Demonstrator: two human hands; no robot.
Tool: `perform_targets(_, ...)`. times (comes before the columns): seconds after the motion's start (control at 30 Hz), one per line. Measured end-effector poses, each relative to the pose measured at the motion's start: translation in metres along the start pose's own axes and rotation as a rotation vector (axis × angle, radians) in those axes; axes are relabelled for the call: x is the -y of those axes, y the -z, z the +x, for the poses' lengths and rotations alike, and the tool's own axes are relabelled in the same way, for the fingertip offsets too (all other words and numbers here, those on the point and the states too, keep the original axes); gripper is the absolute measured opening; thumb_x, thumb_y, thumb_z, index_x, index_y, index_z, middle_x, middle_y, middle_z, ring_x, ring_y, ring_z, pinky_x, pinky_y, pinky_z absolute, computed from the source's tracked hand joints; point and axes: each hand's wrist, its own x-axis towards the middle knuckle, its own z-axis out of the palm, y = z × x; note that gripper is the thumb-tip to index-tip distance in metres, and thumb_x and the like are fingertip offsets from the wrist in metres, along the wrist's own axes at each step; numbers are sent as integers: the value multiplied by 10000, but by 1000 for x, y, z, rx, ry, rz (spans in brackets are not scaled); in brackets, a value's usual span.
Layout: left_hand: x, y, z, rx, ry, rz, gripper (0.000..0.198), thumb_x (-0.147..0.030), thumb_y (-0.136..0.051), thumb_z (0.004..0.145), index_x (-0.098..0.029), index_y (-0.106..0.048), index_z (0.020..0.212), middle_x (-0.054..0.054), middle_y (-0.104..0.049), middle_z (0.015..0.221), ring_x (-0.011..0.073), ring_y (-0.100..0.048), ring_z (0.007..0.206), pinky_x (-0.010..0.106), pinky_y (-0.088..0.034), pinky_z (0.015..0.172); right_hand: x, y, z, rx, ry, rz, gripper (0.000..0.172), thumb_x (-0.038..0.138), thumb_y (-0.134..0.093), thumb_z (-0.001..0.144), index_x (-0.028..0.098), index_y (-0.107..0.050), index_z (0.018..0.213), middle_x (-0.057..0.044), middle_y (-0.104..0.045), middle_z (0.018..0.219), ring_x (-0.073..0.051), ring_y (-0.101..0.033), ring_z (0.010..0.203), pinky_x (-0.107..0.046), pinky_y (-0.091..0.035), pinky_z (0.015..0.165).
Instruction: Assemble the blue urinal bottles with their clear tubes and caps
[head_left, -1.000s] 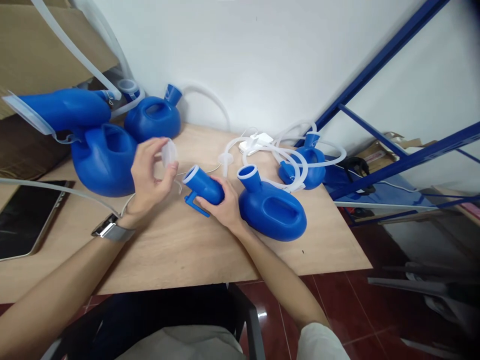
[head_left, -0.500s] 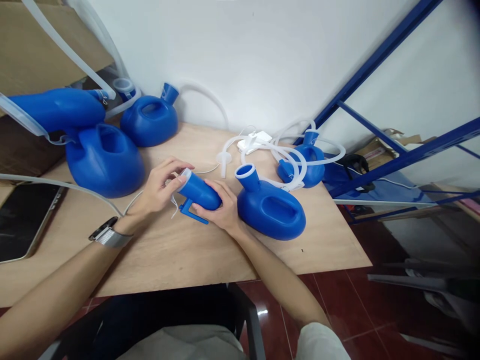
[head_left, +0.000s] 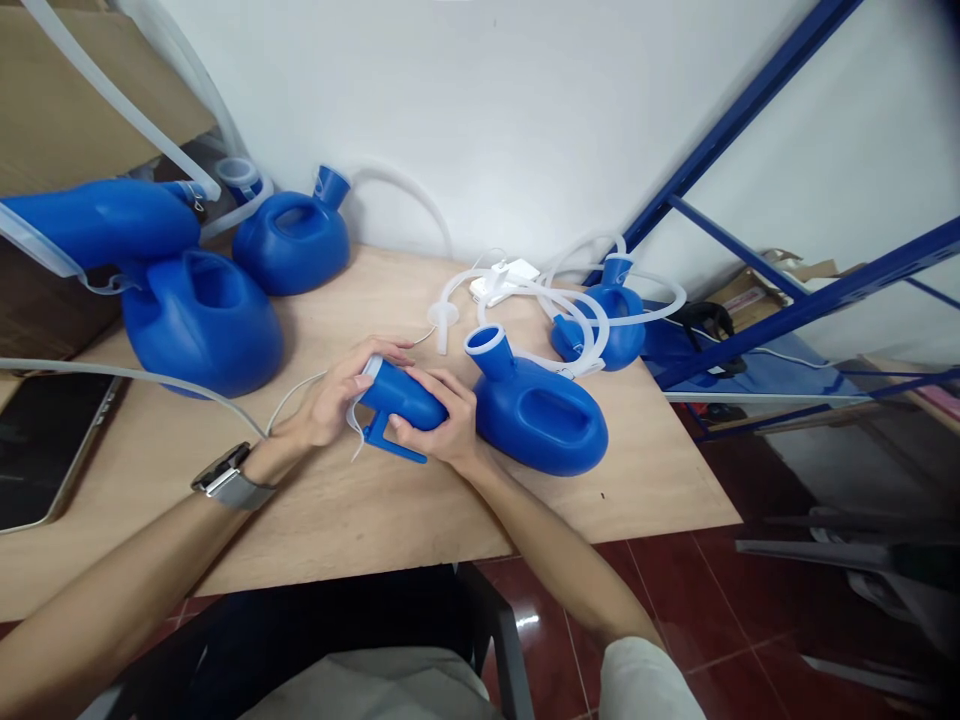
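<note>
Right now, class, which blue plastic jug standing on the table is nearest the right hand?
The rounded blue plastic jug with a white-rimmed neck, immediately beside the right hand; the other jugs stand farther left or back.

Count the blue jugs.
4 in clear view: front-left jug, back-left jug, middle jug beside the right hand, far-right jug. Another may be hidden behind the left pair.

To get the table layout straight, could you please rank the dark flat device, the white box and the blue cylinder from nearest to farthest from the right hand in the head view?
From the right hand:
1. Blue cylinder: in its grasp.
2. White box: farther back, slightly right.
3. Dark flat device: at the left edge.
</note>
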Motion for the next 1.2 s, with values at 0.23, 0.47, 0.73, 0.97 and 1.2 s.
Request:
perform_targets(0.23, 3, -1, 0, 21, -20, 57, 424, -495, -507, 1039, -280, -677, 1362, 62, -656, 1469, 334, -555, 1446, 512, -415, 1234, 2, 4, 4, 86, -118, 60, 432, 437, -776, 868, 181, -768, 1216, -113, -797, 1163, -247, -799, 996, -371, -670, 892)
perform_targets(0.47, 6, 3, -5, 123, 83, 74, 688, -618, -496, 1052, -284, -413, 1648, 114, -533, 1592, 348, -570, 1402, 503, -459, 1179, -15, 12, 4, 225, -365, 270, 450, 485, -825, 838, 194, -787, 1178, -99, -797, 1196, -277, -789, 1062, -427, -644, 963)
perform_targets(0.73, -7, 26, 4, 196, 136, 110, 615, -484, -738, 968, -298, -572, 1530, 104, -564, 1554, 324, -578, 1396, 432, -518, 1133, -18, 5, 7, 261, -728, 488, 683, 614, -835, 823, 198, -694, 1345, -86, -788, 1186, -266, -763, 1101, -429, -621, 1010)
perform_targets(0.97, 3, 36, 9, 23, 209, 105, 611, -529, -745, 923, -253, -644, 1459, 110, -682, 1327, 266, -685, 1055, 355, -596, 855, -6, -1, 7, 105, -462, 183, 419, 548, -524, 1097, 230, -777, 1200, -110, -666, 1244, -212, -661, 1218, -404, -546, 1122)
perform_targets(1.2, 3, 31, 11, -154, 175, 234, 623, -530, -805, 876, -240, -633, 1401, 137, -641, 1399, 306, -652, 1183, 422, -604, 925, 7, 9, 10, 232, -323, 93, 335, 486, -537, 1098, 214, -688, 1223, -88, -689, 1162, -196, -694, 1089, -373, -590, 1005)
